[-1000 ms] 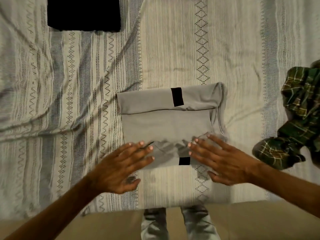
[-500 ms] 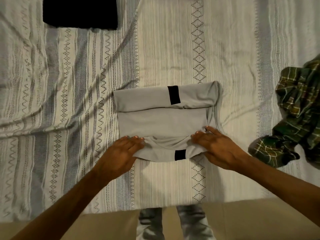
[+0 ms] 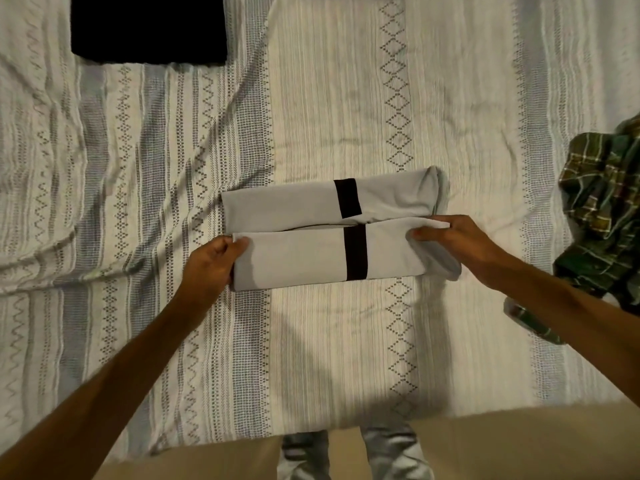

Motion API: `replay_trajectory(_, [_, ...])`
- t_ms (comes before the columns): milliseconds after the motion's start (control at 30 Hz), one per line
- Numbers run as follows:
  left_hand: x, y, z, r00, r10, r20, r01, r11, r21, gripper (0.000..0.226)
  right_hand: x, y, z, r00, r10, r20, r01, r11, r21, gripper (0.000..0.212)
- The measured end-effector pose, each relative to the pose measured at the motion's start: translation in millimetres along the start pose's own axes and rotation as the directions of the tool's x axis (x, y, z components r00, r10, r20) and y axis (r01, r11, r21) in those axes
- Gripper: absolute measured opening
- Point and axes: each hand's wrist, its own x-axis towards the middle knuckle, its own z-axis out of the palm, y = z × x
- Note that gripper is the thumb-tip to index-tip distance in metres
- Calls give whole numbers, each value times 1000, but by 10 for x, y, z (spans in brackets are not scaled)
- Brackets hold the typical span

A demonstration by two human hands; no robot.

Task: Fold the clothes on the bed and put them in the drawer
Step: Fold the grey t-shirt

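While we look straight down, our legs (image 3: 353, 455) show only as a cropped strip at the bottom edge, knees and feet out of frame, beside a tan band (image 3: 502, 441) we cannot identify. Both forearms rise from the lower corners, elbows cut off.

On the patterned bedspread (image 3: 329, 348) lies the grey folded garment (image 3: 294, 261), roughly mid-frame. Our left hand (image 3: 207, 268) grips its left end, thumb on top and fingers curled under the near fold; those fingers are hidden beneath the cloth. Our right hand (image 3: 460, 237) pinches the right end, fingertips tucked into the fabric, so we see knuckles only. The near fold lies against the far fold, their edges touching along a seam line. A black bar (image 3: 355, 252) crosses the near fold and another (image 3: 347, 198) crosses the far one; what they cover we cannot make out.

Right of the garment, well apart from it, a green plaid shirt (image 3: 602, 209) sits crumpled, partly cut off by the frame edge and partly behind our right forearm.

Farthest, at upper left, a flat black rectangle (image 3: 149, 27) runs off the top; no detail is readable in it.
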Motion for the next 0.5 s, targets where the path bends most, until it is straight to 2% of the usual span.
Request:
replay_trajectory(133, [-123,-108,-5,993,88,-84,-81,993,84,22,-72,46,-31,999,37,24,-36,999,-28,36])
replay_trajectory(200, [-193,-117,6,983,113,-142,-97,989,111,22,-112,11,13,995,-29,-98,10,981,-195,38])
replay_trajectory(233, [-216,-113,14,963,155,-219,-117,977,176,23,-133,7,41,967,-134,-218,64,952,-301,42])
replay_trajectory(267, [-242,-98,17,927,212,-309,-134,957,257,25,-166,0,82,907,-285,-311,147,905,-400,45])
replay_trajectory(300, [-270,-79,23,880,268,-392,-148,940,309,29,-213,-1,146,830,-445,-335,244,831,-499,47])
replay_trajectory(333, [-285,-44,31,846,296,-443,-158,933,323,33,-255,-23,242,763,-572,-302,321,740,-591,51])
replay_trajectory(367, [-304,-12,51,844,294,-450,-153,934,323,35,-306,-37,353,726,-648,-230,368,649,-666,55])
replay_trajectory(500, [-237,97,194,918,263,-297,-133,909,395,41,-296,-4,1009,708,-696,120,461,327,-825,71])
